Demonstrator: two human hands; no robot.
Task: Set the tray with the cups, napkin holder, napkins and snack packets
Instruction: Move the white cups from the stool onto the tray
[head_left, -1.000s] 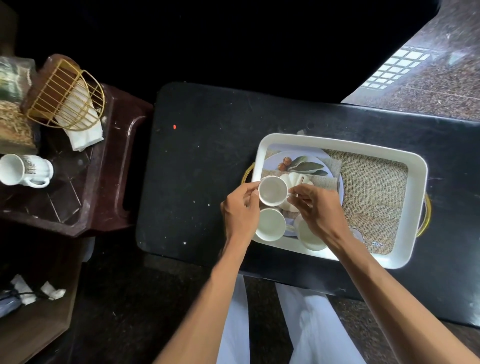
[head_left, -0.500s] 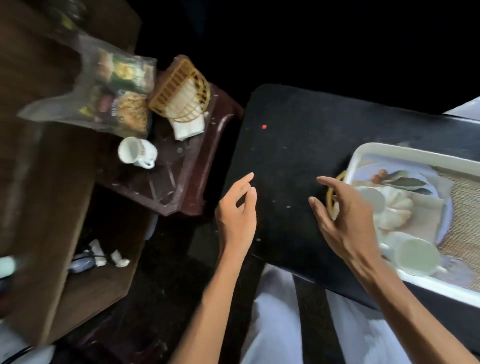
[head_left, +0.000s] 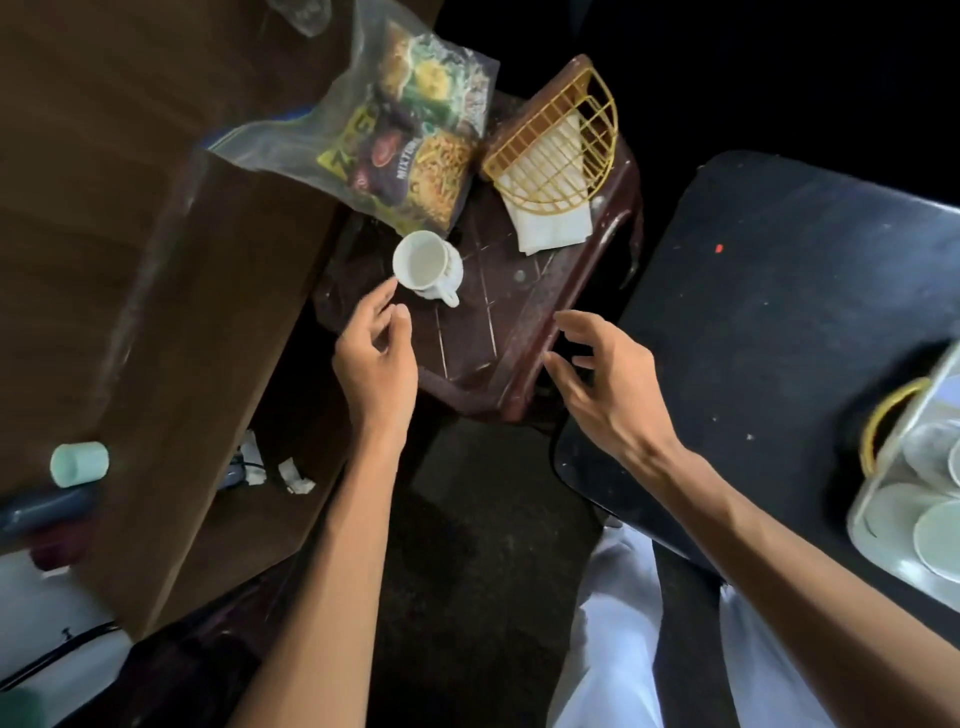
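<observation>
One white, handled cup (head_left: 427, 266); left hand (head_left: 376, 358) and right hand (head_left: 608, 387) fingers loosely spread, holding nothing.

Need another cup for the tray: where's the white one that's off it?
The white cup sits on the brown side table, left of centre in the head view, between the snack packets bag and the left hand, left of the gold napkin holder.

**Left hand (head_left: 376, 358) right beside the cup (head_left: 427, 267)**

Your left hand hovers by the white cup's rim on the small brown table (head_left: 509, 312), fingers (head_left: 400, 314) loosely curled, holding nothing. Your right hand (head_left: 605, 387) is spread above that table's near edge. Behind the cup are the bagged snack packets (head_left: 410, 140) and the gold wire napkin holder (head_left: 558, 150), white napkins (head_left: 550, 223) poking out. The tray (head_left: 860, 519) peeks in far right, on the black table (head_left: 779, 312).
</observation>
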